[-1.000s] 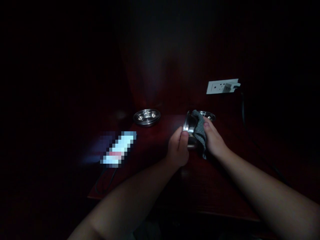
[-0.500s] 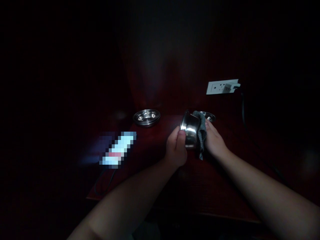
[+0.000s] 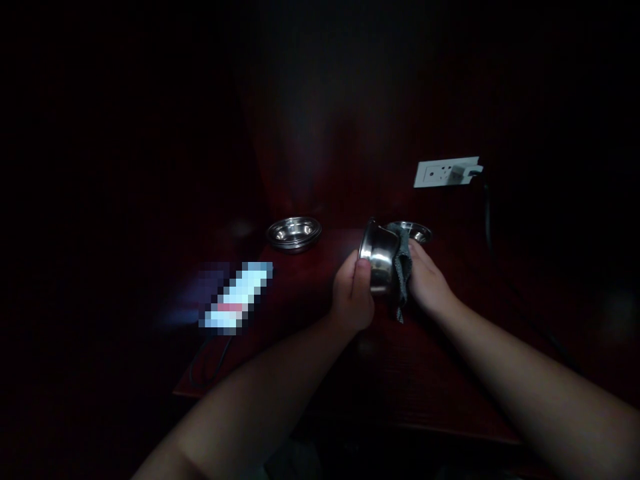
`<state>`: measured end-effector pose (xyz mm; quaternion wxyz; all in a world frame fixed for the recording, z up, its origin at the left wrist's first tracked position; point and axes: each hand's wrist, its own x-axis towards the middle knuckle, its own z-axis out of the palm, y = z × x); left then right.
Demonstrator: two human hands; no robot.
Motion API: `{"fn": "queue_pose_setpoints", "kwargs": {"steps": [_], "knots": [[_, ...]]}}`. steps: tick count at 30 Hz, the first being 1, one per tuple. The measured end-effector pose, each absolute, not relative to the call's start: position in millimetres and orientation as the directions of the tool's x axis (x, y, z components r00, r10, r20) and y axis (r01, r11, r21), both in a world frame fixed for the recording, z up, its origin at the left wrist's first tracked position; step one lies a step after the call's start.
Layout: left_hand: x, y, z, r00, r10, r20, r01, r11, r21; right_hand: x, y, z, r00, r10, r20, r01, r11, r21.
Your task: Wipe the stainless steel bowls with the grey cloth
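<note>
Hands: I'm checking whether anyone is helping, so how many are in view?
2. The left hand holds the metal bowl near its rim; the right hand holds the grey cloth against the bowl's other side. Others could be hidden in the dark.

Head view faces forward, down onto left hand (image 3: 353,297), right hand (image 3: 428,280)

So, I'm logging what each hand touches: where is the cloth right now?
In the head view, right of centre, the grey cloth is between the right hand and the tilted metal bowl, whose rim side the left hand holds.
</note>
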<state>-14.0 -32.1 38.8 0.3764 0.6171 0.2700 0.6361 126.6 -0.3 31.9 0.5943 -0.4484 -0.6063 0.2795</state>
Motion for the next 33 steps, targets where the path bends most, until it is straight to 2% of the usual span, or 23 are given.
{"fn": "queue_pose_setpoints", "kwargs": {"steps": [6, 11, 16, 18, 22, 26, 30, 33], "knots": [[-10.9, -28.3, 34.6, -0.019, 0.823, 0.568, -0.172, -0.562, 0.809, 127.4, 0.5, 28.1, 0.056, 0.892, 0.449, 0.246, 0.423, -0.872], [-7.4, -28.7, 39.3, -0.105, 0.852, 0.514, -0.199, -0.524, 0.828, 127.1, -1.4, 25.3, -0.02, 0.864, 0.503, 0.304, 0.484, -0.82], [-8.7, -23.1, 41.3, -0.152, 0.926, 0.345, -0.202, -0.371, 0.906, 125.6, -3.7, 24.6, -0.066, 0.835, 0.547, 0.313, 0.538, -0.783], [-8.9, -16.3, 37.2, -0.144, 0.951, 0.272, -0.266, -0.302, 0.915, 125.3, -4.3, 25.2, -0.098, 0.8, 0.592, 0.336, 0.586, -0.737], [-4.4, -5.3, 30.1, -0.103, 0.979, 0.178, -0.509, -0.206, 0.836, 126.1, -3.4, 25.7, -0.183, 0.723, 0.666, 0.399, 0.674, -0.622], [1.5, -8.4, 37.4, -0.003, 0.991, 0.131, -0.701, -0.095, 0.706, 129.2, 0.3, 24.1, -0.202, 0.667, 0.717, 0.452, 0.713, -0.535], [2.5, -15.6, 48.4, 0.102, 0.986, 0.134, -0.745, -0.013, 0.667, 131.8, 2.0, 24.1, -0.203, 0.651, 0.732, 0.477, 0.718, -0.507], [1.4, -17.5, 49.1, 0.153, 0.974, 0.17, -0.737, -0.002, 0.676, 132.0, 1.2, 24.7, -0.177, 0.66, 0.73, 0.46, 0.711, -0.532]]}}
